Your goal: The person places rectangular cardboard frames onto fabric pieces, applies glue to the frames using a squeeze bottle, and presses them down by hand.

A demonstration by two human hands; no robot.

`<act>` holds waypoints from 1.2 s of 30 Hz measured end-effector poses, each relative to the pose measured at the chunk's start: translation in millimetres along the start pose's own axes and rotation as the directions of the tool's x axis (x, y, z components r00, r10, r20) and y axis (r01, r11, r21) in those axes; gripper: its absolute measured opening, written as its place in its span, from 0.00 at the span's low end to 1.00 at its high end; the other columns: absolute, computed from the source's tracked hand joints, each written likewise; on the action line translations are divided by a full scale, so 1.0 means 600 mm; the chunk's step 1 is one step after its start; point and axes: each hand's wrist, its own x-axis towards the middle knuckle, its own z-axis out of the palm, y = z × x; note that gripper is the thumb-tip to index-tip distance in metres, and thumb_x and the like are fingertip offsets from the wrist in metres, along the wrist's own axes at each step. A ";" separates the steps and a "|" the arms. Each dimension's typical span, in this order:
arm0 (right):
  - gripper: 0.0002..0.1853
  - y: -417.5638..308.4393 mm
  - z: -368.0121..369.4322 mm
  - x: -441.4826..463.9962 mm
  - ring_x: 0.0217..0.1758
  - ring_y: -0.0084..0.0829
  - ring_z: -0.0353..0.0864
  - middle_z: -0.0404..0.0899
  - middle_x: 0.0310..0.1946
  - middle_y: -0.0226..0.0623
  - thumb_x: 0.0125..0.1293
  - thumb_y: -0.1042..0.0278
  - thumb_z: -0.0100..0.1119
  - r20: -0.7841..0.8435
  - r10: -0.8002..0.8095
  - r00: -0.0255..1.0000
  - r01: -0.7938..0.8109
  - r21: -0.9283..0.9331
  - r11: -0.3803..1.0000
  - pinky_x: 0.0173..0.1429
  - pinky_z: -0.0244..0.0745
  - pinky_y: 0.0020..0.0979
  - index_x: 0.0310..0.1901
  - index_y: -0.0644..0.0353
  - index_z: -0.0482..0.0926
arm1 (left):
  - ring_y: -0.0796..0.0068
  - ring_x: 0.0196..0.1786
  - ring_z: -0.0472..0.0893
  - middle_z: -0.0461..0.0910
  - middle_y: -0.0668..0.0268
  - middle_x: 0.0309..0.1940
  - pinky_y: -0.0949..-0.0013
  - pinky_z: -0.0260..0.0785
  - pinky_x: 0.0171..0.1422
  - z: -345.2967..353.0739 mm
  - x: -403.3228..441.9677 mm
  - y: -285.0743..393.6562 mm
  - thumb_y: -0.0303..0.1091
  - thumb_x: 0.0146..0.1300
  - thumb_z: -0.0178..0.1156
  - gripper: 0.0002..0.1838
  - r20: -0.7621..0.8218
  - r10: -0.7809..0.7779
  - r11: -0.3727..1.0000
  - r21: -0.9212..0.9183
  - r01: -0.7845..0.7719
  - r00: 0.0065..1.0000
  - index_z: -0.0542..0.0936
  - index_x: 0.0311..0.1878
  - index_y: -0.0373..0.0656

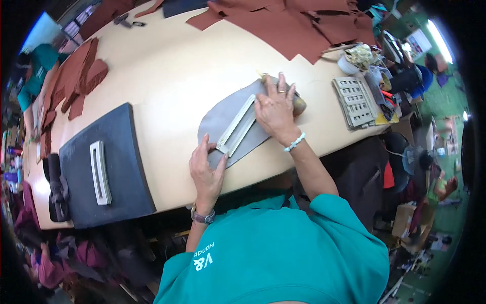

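I'm working from a single view — worn on the person's head, above the near edge of the table (pixel 157 61), facing forward and steeply down. The teal shirt (pixel 288 248) fills the bottom foreground up close — and the lens reaches wide past both table ends.

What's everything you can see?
Table: one, cream, centre
Flat leathery sheets: several, reddish-brown, top, left
Curved flat sheet: one, grey, centre
Long slotted frames: two, cream, on board and grey sheet
Flat board: one, dark grey, left
Rolled cloth: one, black, far left
Slotted plates: stack, pale, right
Round pot: one, white, upper right
Rounded lump: one, brownish, by right hand
Background clutter: blurry, uncountable
Left hand: one, frame's lower end
Right hand: one, frame's upper end
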 end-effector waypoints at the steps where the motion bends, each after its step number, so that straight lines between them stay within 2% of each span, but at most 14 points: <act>1: 0.14 -0.003 -0.003 -0.001 0.70 0.57 0.48 0.60 0.64 0.48 0.59 0.61 0.52 0.011 0.004 1.000 -0.004 -0.005 1.000 0.66 0.42 0.68 0.37 0.62 0.82 | 0.64 0.46 0.76 0.78 0.60 0.42 0.63 0.66 0.55 -0.001 0.000 0.003 0.24 0.48 0.67 0.36 0.002 0.002 1.000 0.013 -0.002 1.000 0.66 0.63 0.38; 10: 0.08 -0.004 -0.057 -0.004 0.66 0.51 0.59 0.67 0.58 0.44 0.54 0.66 0.57 -0.172 -0.035 0.984 0.065 0.176 0.982 0.65 0.47 0.65 0.32 0.59 0.83 | 0.63 0.46 0.76 0.77 0.58 0.42 0.62 0.66 0.54 0.006 -0.001 0.002 0.24 0.49 0.66 0.34 -0.005 -0.021 0.998 -0.053 0.021 1.000 0.67 0.62 0.38; 11: 0.07 -0.006 -0.061 -0.005 0.62 0.45 0.64 0.71 0.53 0.39 0.52 0.68 0.59 -0.188 -0.047 0.981 0.082 0.187 0.979 0.65 0.50 0.63 0.30 0.57 0.83 | 0.63 0.46 0.76 0.77 0.58 0.41 0.62 0.67 0.54 0.005 0.000 0.005 0.24 0.49 0.66 0.35 0.001 -0.015 0.999 -0.050 0.015 1.000 0.67 0.63 0.37; 17: 0.06 0.004 -0.057 -0.002 0.50 0.35 0.74 0.76 0.36 0.35 0.50 0.69 0.60 -0.103 0.011 0.995 0.023 0.323 0.946 0.61 0.63 0.45 0.30 0.57 0.82 | 0.64 0.47 0.76 0.77 0.58 0.42 0.63 0.66 0.56 0.007 -0.003 -0.001 0.24 0.49 0.66 0.34 -0.016 -0.015 0.997 -0.075 0.013 1.000 0.67 0.63 0.36; 20: 0.06 0.054 -0.068 -0.004 0.42 0.36 0.78 0.77 0.30 0.38 0.50 0.71 0.60 -0.045 0.082 0.996 -0.043 0.566 0.824 0.52 0.70 0.37 0.30 0.60 0.81 | 0.64 0.47 0.75 0.77 0.59 0.42 0.63 0.66 0.57 0.008 -0.003 -0.001 0.23 0.49 0.66 0.35 -0.008 -0.031 0.996 -0.083 0.030 0.999 0.67 0.63 0.36; 21: 0.06 0.087 -0.068 -0.008 0.36 0.31 0.79 0.78 0.30 0.37 0.54 0.72 0.59 -0.054 0.087 0.995 -0.019 0.741 0.671 0.45 0.73 0.29 0.32 0.63 0.81 | 0.65 0.48 0.75 0.76 0.59 0.43 0.64 0.65 0.58 0.009 -0.002 0.000 0.22 0.50 0.65 0.34 0.008 -0.045 0.996 -0.080 0.045 0.999 0.66 0.63 0.35; 22: 0.07 0.118 -0.076 -0.019 0.35 0.29 0.78 0.79 0.31 0.36 0.56 0.71 0.58 0.007 0.199 0.980 -0.109 0.854 0.508 0.43 0.73 0.28 0.34 0.64 0.81 | 0.67 0.49 0.74 0.75 0.59 0.44 0.65 0.64 0.59 0.007 -0.002 0.002 0.21 0.51 0.65 0.34 0.023 -0.059 0.995 -0.076 0.061 0.998 0.65 0.64 0.35; 23: 0.08 0.149 -0.083 -0.032 0.35 0.27 0.78 0.79 0.32 0.35 0.58 0.71 0.58 0.089 0.295 0.951 -0.185 0.931 0.315 0.41 0.73 0.26 0.36 0.65 0.81 | 0.68 0.51 0.74 0.75 0.58 0.45 0.66 0.63 0.61 0.006 -0.002 0.003 0.20 0.52 0.64 0.34 0.040 -0.076 0.995 -0.069 0.078 0.996 0.65 0.64 0.34; 24: 0.08 0.185 -0.077 -0.042 0.36 0.20 0.76 0.79 0.31 0.31 0.60 0.72 0.58 0.055 0.430 0.901 -0.128 0.981 0.144 0.40 0.72 0.21 0.39 0.66 0.80 | 0.68 0.51 0.74 0.74 0.59 0.45 0.67 0.63 0.61 0.006 -0.002 0.003 0.20 0.52 0.63 0.33 0.040 -0.079 0.995 -0.066 0.081 0.996 0.65 0.64 0.33; 25: 0.08 0.221 -0.089 -0.060 0.33 0.19 0.76 0.78 0.29 0.31 0.60 0.73 0.57 0.038 0.551 0.833 -0.166 0.969 0.183 0.38 0.72 0.21 0.40 0.66 0.79 | 0.68 0.51 0.74 0.74 0.59 0.45 0.67 0.63 0.61 0.006 -0.002 0.004 0.20 0.53 0.63 0.33 0.039 -0.082 0.994 -0.063 0.084 0.996 0.65 0.64 0.33; 27: 0.09 0.308 -0.066 -0.104 0.30 0.17 0.76 0.77 0.29 0.30 0.60 0.75 0.57 0.088 0.736 0.671 -0.080 0.996 -0.046 0.35 0.73 0.21 0.43 0.63 0.78 | 0.69 0.51 0.74 0.74 0.59 0.45 0.67 0.62 0.61 0.005 -0.002 0.005 0.19 0.53 0.63 0.33 0.038 -0.090 0.994 -0.057 0.093 0.995 0.64 0.64 0.32; 29: 0.12 0.369 -0.054 -0.144 0.28 0.19 0.76 0.77 0.29 0.31 0.60 0.77 0.57 0.109 0.837 0.536 0.032 0.988 -0.149 0.32 0.74 0.21 0.47 0.63 0.74 | 0.69 0.51 0.73 0.74 0.59 0.45 0.68 0.62 0.62 0.007 -0.002 0.007 0.19 0.53 0.62 0.33 0.039 -0.098 0.993 -0.057 0.101 0.994 0.64 0.64 0.32; 32: 0.15 0.413 -0.055 -0.184 0.27 0.21 0.77 0.77 0.30 0.32 0.59 0.78 0.57 0.076 0.909 0.411 0.056 0.992 -0.109 0.30 0.75 0.22 0.49 0.64 0.72 | 0.70 0.51 0.73 0.74 0.60 0.45 0.68 0.62 0.63 0.009 -0.002 0.005 0.19 0.54 0.62 0.33 0.046 -0.121 0.990 -0.063 0.124 0.992 0.63 0.64 0.31; 36: 0.18 0.452 -0.042 -0.210 0.26 0.23 0.79 0.78 0.32 0.36 0.59 0.79 0.57 0.073 0.925 0.373 -0.015 0.997 -0.073 0.29 0.78 0.21 0.52 0.67 0.71 | 0.70 0.51 0.73 0.74 0.59 0.46 0.68 0.61 0.62 0.010 -0.003 0.005 0.19 0.55 0.62 0.32 0.042 -0.130 0.987 -0.091 0.134 0.991 0.63 0.64 0.30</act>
